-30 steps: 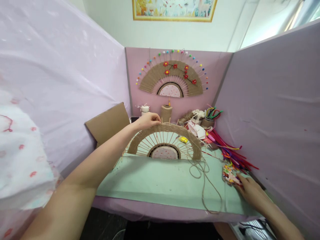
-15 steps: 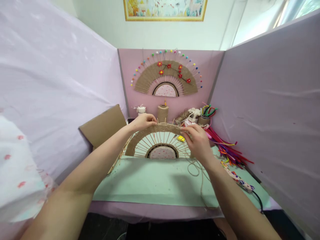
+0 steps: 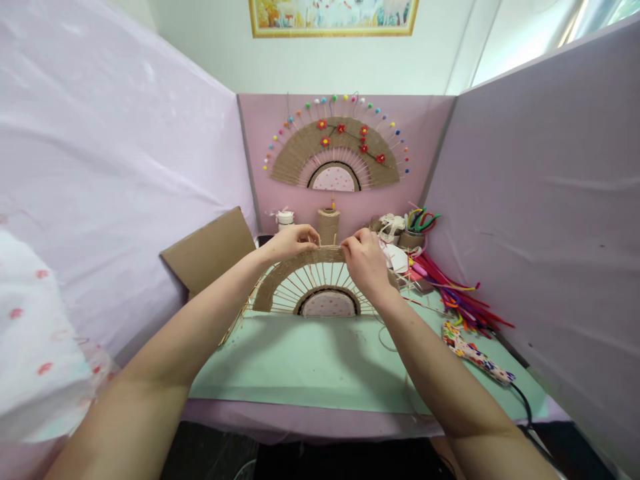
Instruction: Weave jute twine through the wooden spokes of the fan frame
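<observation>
A half-round fan frame of thin sticks woven with a band of jute twine (image 3: 285, 275) stands upright on the table, a dotted white half-circle (image 3: 329, 304) at its base. At the top edge of the band, left of centre, my left hand (image 3: 297, 241) pinches the fan by a stick tip. My right hand (image 3: 366, 261) is closed at the same edge, a little to the right, its fingertips pinched on the twine. It hides part of the right side of the fan. Loose twine (image 3: 387, 337) hangs down to the table below my right wrist.
A finished fan with red flowers (image 3: 335, 150) hangs on the pink back panel. Before it stand a twine spool (image 3: 329, 225) and a white bottle (image 3: 285, 220). Cardboard (image 3: 210, 248) leans at left. Pipe cleaners (image 3: 465, 300) and a patterned glue gun (image 3: 477, 357) lie at right.
My right hand has moved left along the fan's top edge, closer to my left hand. My left hand stays at about the same place on the fan.
</observation>
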The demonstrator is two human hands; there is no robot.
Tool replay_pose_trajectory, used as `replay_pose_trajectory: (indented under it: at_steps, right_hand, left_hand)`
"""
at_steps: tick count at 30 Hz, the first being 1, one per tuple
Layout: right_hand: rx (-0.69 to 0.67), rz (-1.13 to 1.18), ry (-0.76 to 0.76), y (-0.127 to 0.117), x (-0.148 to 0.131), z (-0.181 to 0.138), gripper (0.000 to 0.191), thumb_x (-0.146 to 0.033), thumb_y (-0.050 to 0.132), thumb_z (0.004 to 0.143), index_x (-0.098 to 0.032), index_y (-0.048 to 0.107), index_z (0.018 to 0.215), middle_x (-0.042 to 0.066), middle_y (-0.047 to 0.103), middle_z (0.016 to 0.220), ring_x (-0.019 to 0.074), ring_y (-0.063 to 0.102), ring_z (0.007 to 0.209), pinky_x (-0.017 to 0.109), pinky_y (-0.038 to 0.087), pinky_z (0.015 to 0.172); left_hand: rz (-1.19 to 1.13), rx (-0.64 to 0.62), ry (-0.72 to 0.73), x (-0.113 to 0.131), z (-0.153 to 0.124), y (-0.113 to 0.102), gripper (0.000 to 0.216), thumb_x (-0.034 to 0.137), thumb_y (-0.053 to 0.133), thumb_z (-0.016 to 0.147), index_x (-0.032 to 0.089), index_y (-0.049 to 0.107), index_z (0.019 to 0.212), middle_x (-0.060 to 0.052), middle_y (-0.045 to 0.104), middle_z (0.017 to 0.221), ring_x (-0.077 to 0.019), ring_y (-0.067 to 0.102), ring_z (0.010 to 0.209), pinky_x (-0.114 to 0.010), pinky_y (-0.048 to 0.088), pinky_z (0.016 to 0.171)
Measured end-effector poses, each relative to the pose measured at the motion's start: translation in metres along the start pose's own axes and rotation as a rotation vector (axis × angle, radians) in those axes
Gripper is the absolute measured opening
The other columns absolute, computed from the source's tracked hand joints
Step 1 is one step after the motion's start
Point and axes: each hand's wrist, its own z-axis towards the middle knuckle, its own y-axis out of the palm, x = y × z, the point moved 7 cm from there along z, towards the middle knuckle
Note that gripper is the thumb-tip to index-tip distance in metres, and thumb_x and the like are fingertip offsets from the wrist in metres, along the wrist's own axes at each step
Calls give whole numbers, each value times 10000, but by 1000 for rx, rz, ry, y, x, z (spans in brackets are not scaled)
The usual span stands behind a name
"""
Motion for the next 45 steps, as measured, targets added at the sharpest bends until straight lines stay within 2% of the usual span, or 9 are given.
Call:
replay_pose_trajectory:
  at_steps: [6, 14, 21, 26, 30, 34, 37, 41, 45]
  right_hand:
    - [-18, -81, 5, 3, 1, -2, 196, -192, 486, 911, -165, 667, 842, 116, 536, 905, 242, 423, 857, 337, 360, 664]
    - [-49, -13, 38, 4, 3, -3, 193, -197, 477, 920, -161, 662, 876, 115, 533, 917, 239, 433, 875, 338, 374, 704]
    - [-17, 17, 38, 3, 4, -5, 203, -198, 469, 923, -166, 665, 878, 111, 541, 913, 236, 454, 869, 335, 389, 705]
    - [-29, 73, 39, 3, 7, -8, 216, -197, 452, 926, -169, 664, 952, 112, 546, 935, 237, 479, 893, 345, 416, 756]
    - [-35, 135, 49, 3, 11, -12, 239, -174, 454, 908, -161, 643, 1053, 117, 551, 984, 241, 497, 943, 351, 433, 800]
    - [-25, 207, 55, 1, 17, -16, 248, -164, 455, 900, -155, 636, 1070, 118, 552, 1001, 244, 513, 976, 358, 445, 846]
    - [-6, 270, 59, -3, 20, -20, 255, -148, 448, 893, -164, 618, 1082, 115, 547, 1012, 241, 525, 971, 372, 451, 869]
    - [60, 395, 66, -14, 24, -26, 259, -168, 460, 900, -162, 559, 1138, 109, 541, 1025, 219, 546, 911, 362, 471, 842]
    - [86, 446, 108, -35, 33, -41, 249, -201, 482, 903, -174, 534, 1145, 85, 541, 983, 196, 555, 832, 338, 488, 778]
  left_hand:
    - [-1, -61, -33, 6, -1, 3, 231, 354, 626, 745, 142, 684, 818, -35, 693, 788, -153, 600, 735, -269, 459, 663]
    - [59, -28, -50, 5, 0, 2, 202, 321, 594, 737, 145, 683, 780, -32, 696, 773, -146, 600, 715, -255, 456, 646]
    - [103, -7, -70, 9, -4, -4, 389, 300, 576, 739, 154, 616, 1097, -25, 703, 836, -158, 616, 707, -277, 476, 665]
    - [188, 49, 26, 25, 4, -8, 390, 312, 603, 733, 150, 612, 1088, -57, 719, 932, -186, 646, 858, -309, 485, 793]
    - [285, -67, 95, 39, 20, 3, 319, 282, 613, 716, 154, 664, 1003, -55, 725, 940, -185, 653, 843, -276, 485, 749]
    - [322, -157, 58, 42, 34, 11, 312, 222, 609, 703, 149, 680, 998, -46, 737, 880, -179, 657, 781, -257, 471, 684]
    - [357, -225, 39, 44, 38, 15, 238, 210, 603, 704, 147, 702, 911, -43, 735, 847, -175, 656, 770, -249, 460, 665]
    - [380, -307, 22, 47, 37, 21, 215, 212, 583, 722, 141, 716, 875, -35, 732, 831, -156, 650, 754, -235, 448, 650]
    - [380, -313, 8, 48, 36, 21, 228, 247, 574, 747, 136, 724, 878, -34, 730, 826, -151, 640, 748, -236, 444, 662]
